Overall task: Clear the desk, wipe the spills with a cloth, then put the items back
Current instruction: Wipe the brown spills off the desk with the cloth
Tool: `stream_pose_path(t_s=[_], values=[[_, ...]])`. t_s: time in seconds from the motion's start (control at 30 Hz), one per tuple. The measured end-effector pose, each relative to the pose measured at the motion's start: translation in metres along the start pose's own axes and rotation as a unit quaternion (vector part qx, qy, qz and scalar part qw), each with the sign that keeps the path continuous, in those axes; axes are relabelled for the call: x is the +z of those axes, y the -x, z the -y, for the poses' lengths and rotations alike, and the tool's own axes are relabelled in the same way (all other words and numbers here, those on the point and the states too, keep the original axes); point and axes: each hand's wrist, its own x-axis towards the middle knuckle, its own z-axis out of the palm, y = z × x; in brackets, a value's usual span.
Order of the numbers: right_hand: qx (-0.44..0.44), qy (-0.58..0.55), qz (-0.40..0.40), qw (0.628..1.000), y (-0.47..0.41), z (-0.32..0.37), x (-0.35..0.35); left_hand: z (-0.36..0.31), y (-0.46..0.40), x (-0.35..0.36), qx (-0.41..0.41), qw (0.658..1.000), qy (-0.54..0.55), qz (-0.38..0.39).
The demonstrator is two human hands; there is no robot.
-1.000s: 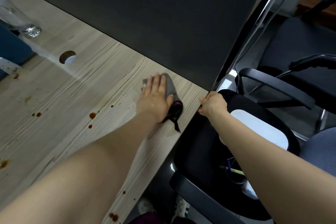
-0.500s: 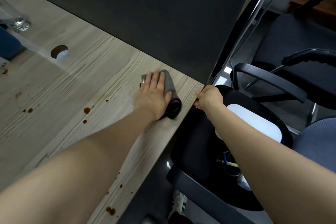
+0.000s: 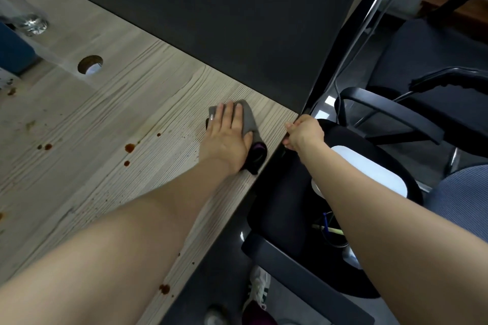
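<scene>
My left hand (image 3: 227, 137) lies flat with straight fingers on a grey cloth (image 3: 249, 120), pressing it to the pale wooden desk (image 3: 111, 119) near the desk's right corner. A dark fold of the cloth sticks out under my palm towards the edge. My right hand (image 3: 303, 133) grips the desk's right edge with curled fingers. Brown spill drops (image 3: 129, 148) dot the wood to the left of the cloth, and another brown drop (image 3: 165, 289) sits close to the near edge.
A dark partition panel (image 3: 237, 21) runs along the desk's far side. A cable hole (image 3: 90, 64) and a clear glass (image 3: 29, 21) are at the far left. A black chair (image 3: 303, 206) beside the desk carries a white item (image 3: 375, 171) and pens. More chairs stand at right.
The cloth has slid a little under my left hand, its dark fold now tucked closer to the palm. My right hand has kept its hold on the desk edge.
</scene>
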Motion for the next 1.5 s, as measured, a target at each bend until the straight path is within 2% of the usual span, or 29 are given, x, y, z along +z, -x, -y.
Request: stream_pose_path(t_s=[0.07,0.23,0.4,0.6,0.7,0.8,0.83,0.9,1.0,1.07,1.2,1.27,1.37,1.5], values=[[0.001,0.006,-0.002,1.000,0.002,0.000,-0.001,-0.012,0.013,0.004,-0.011,1.000,0.004,-0.015],[0.002,0.027,-0.020,0.999,0.006,0.003,-0.001,-0.004,0.024,0.008,0.066,0.998,-0.005,-0.005],[-0.006,0.102,-0.026,0.994,0.004,0.005,-0.002,0.017,0.003,-0.001,-0.039,0.999,0.001,0.000],[-0.013,0.101,-0.038,0.994,0.008,0.005,-0.001,0.008,0.048,0.010,-0.019,0.999,0.023,-0.024],[-0.047,0.148,-0.033,0.987,0.018,0.008,-0.004,0.012,0.048,0.009,-0.020,0.999,0.024,0.011],[-0.037,0.179,-0.040,0.982,0.037,0.011,-0.008,0.015,0.045,-0.001,-0.015,0.996,0.058,0.064],[-0.041,0.204,-0.051,0.977,0.047,0.014,-0.007,0.018,0.046,-0.006,-0.010,0.995,0.073,0.065],[-0.093,0.235,-0.063,0.966,0.070,0.020,0.002,0.027,0.054,-0.016,-0.008,0.995,0.103,0.018],[-0.241,0.232,-0.040,0.942,0.106,0.027,0.038,0.050,0.072,-0.026,-0.031,0.988,0.134,-0.076],[-0.315,0.268,-0.020,0.910,0.122,0.021,0.066,0.067,0.087,-0.024,-0.050,0.988,0.123,-0.086],[-0.336,0.411,-0.002,0.848,0.134,-0.012,0.090,0.095,0.113,-0.014,-0.059,0.993,0.069,-0.076],[-0.352,0.439,0.004,0.827,0.131,-0.025,0.091,0.103,0.119,-0.009,-0.043,0.996,0.047,-0.068],[-0.377,0.444,0.007,0.813,0.117,-0.024,0.084,0.114,0.122,-0.003,-0.027,0.998,0.048,-0.025],[-0.364,0.458,-0.005,0.811,0.080,-0.005,0.067,0.122,0.119,0.001,-0.015,0.998,0.052,0.012]])
